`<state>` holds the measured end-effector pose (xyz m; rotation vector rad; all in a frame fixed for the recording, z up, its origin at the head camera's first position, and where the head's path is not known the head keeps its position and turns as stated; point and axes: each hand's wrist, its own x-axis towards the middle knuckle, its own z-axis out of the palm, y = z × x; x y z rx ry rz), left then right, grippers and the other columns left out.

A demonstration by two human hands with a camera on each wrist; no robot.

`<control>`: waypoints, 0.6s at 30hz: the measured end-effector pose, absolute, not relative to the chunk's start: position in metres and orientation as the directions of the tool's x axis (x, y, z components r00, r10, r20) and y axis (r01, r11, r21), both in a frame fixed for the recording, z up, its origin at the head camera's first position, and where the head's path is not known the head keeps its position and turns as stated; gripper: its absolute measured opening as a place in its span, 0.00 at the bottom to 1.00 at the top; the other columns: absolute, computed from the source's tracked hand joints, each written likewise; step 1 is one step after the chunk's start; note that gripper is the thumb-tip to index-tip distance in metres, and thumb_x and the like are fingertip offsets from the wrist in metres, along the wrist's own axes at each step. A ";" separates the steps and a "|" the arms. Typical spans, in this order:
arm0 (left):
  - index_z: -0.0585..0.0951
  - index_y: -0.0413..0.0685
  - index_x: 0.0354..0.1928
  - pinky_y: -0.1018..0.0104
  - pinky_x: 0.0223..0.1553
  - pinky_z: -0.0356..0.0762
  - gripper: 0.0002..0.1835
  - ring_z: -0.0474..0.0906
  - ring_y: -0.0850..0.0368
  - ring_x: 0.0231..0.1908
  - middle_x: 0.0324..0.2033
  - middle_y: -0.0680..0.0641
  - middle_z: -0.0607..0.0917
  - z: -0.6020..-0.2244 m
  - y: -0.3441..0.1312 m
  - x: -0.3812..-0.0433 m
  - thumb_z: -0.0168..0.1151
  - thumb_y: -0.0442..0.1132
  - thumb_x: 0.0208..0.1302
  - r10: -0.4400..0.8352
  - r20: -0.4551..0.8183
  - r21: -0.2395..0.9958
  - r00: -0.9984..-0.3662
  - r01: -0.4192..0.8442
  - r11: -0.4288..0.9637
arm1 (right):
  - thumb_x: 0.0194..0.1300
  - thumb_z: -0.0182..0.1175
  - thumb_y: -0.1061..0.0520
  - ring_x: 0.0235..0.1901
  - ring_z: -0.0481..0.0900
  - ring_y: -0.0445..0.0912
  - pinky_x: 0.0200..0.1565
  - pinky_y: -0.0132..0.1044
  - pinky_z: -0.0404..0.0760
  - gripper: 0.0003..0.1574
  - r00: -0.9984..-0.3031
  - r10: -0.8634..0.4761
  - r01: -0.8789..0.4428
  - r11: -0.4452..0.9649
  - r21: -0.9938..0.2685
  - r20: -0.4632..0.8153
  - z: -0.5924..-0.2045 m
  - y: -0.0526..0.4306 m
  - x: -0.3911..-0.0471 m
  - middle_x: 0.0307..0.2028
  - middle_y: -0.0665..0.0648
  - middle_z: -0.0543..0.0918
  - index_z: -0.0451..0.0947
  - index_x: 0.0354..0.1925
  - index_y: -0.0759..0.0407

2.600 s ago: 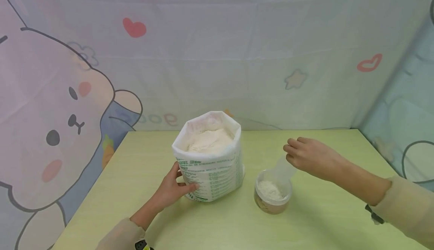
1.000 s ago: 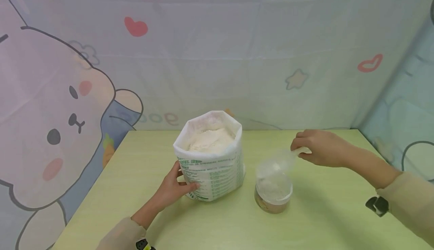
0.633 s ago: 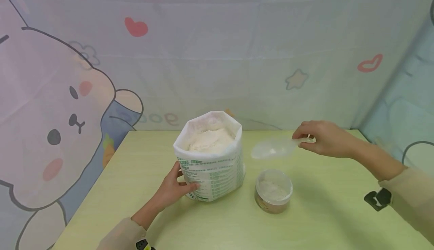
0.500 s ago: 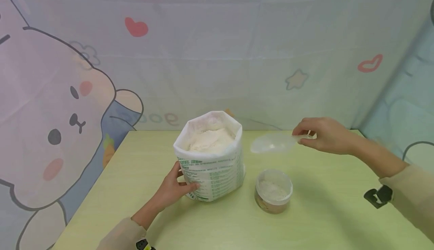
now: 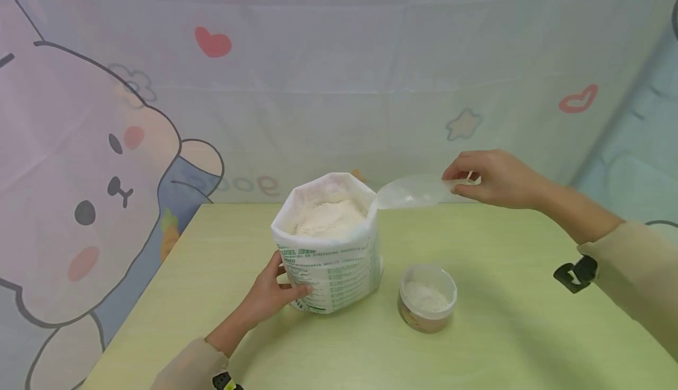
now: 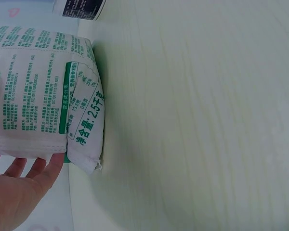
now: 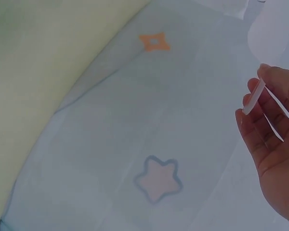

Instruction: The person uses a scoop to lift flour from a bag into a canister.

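Observation:
A white flour bag (image 5: 331, 275) with green print stands with its top folded open, pale powder inside. My left hand (image 5: 267, 296) holds its lower left side, the thumb across the front. The left wrist view shows the fingers of that hand (image 6: 19, 197) along the bag's side (image 6: 29, 96). Pinched by the handle in my right hand (image 5: 498, 178), a translucent plastic scoop (image 5: 408, 193) hovers level with the bag's right rim. In the right wrist view, the scoop's bowl (image 7: 269, 36) is partly cut off. A clear round tub (image 5: 426, 319) with white powder sits right of the bag.
Beneath everything is a light yellow-green table (image 5: 503, 343). Behind it hangs a cloth backdrop (image 5: 402, 113) with hearts and a cartoon bear. Part of the tub's dark label (image 6: 82, 7) shows at the top of the left wrist view.
The right hand has tipped the scoop over the tub, levelled it, then lifted it up and left to the bag's rim. The left hand and bag stay almost still.

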<state>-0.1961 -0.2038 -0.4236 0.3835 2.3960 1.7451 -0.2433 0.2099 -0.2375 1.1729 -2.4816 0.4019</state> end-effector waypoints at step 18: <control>0.58 0.67 0.62 0.59 0.44 0.80 0.41 0.72 0.44 0.53 0.56 0.51 0.69 -0.424 -0.204 -0.194 0.71 0.40 0.50 0.298 0.026 0.951 -0.954 0.115 0.287 | 0.55 0.63 0.62 0.36 0.80 0.45 0.36 0.40 0.79 0.10 -0.591 -0.740 -0.778 0.629 0.017 0.321 -0.201 0.153 -0.262 0.34 0.48 0.80 0.83 0.37 0.54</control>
